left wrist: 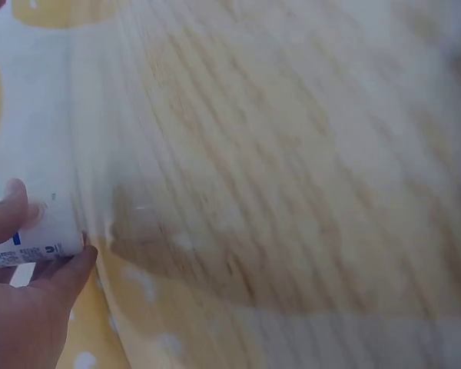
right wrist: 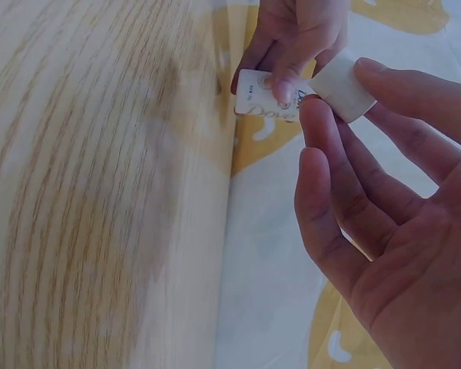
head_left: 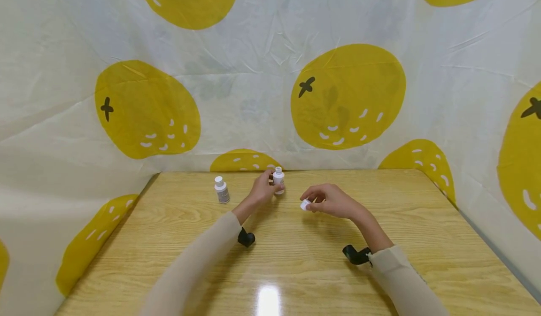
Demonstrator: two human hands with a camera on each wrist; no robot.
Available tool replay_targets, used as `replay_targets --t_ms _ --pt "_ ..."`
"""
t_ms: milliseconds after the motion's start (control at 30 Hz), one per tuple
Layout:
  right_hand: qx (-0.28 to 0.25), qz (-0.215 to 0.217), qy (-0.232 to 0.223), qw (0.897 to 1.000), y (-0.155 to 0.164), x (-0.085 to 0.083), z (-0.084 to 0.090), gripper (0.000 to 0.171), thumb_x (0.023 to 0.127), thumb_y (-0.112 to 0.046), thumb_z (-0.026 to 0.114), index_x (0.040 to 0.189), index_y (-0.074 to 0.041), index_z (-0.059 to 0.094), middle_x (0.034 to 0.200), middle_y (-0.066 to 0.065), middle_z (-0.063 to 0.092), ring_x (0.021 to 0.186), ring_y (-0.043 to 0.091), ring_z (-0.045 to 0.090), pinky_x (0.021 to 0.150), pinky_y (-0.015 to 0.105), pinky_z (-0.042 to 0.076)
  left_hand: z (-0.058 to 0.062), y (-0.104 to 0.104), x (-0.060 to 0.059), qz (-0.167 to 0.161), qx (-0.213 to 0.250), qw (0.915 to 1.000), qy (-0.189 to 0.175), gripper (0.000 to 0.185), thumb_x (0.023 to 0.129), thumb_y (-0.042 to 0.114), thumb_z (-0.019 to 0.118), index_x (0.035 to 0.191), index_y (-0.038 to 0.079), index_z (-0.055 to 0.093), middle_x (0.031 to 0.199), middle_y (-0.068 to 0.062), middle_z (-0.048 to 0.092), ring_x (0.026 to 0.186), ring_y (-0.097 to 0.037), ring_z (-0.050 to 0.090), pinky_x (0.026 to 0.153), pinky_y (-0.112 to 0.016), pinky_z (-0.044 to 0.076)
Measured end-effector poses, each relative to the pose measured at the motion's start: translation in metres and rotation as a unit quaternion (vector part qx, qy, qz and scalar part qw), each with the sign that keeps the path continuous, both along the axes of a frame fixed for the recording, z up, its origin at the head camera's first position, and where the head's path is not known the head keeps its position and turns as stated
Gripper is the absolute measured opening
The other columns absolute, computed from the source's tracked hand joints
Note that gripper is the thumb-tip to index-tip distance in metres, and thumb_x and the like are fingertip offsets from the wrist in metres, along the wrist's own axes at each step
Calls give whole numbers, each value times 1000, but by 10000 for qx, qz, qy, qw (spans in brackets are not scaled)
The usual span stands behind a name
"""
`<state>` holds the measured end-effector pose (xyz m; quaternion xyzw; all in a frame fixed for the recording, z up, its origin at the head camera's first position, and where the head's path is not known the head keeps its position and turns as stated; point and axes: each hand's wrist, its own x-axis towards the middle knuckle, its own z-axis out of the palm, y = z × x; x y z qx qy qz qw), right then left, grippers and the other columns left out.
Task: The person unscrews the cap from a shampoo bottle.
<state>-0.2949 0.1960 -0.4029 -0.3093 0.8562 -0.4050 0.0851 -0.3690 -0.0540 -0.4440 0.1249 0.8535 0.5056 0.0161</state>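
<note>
A: We log 2 hands over the tabletop [head_left: 296,269]. The left hand [head_left: 263,190] has its fingers curled round the open bottle [head_left: 278,179], which stands upright near the far edge, its long axis vertical and its neck uncapped.

B: We confirm. The right hand [head_left: 331,200] pinches the white cap [head_left: 305,204] between thumb and fingertips, just to the right of that bottle and slightly nearer us. The bottle lies to the left of the cap, and the 2 are apart.

A: Writing?

B: In the right wrist view the label [right wrist: 265,96] reads "Dove"; the smaller print we cannot read. 1 capped bottle [head_left: 221,189] stands farther left, untouched.
</note>
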Motion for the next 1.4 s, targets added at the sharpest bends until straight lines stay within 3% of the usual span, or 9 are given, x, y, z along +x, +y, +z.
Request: replay_targets --t_ms 333,833,1167,1400 --pt "20 -28 -22 10000 -1 1 1 26 97 -14 72 120 -3 73 101 14 77 84 37 72 69 29 58 -5 2 -9 175 94 9996 221 42 94 6 76 133 2 60 125 -22 67 116 -37 67 97 -45 58" --pt "-18 2 4 10000 1 1 0 25 96 -12 73 119 -4 74 100 13 76 85 37 72 73 26 59 -1 7 -17 159 -17 9997 159 45 96 3 71 139 1 58 130 -21 64 121 -37 64 99 -44 58" --pt "130 -21 123 9998 1 -1 0 25 96 -14 73 119 -4 74 99 11 76 82 18 72 76 26 59 1 7 -17 193 0 9996 181 38 95 1 71 132 -1 61 127 -23 65 120 -39 65 98 -45 59" --pt "67 -24 124 9999 -1 3 2 23 94 -10 74 116 -5 75 98 11 76 82 22 72 76 26 59 -3 8 -19 180 -209 9991 316 39 94 1 73 131 -1 62 128 -22 67 119 -39 67 99 -45 59"
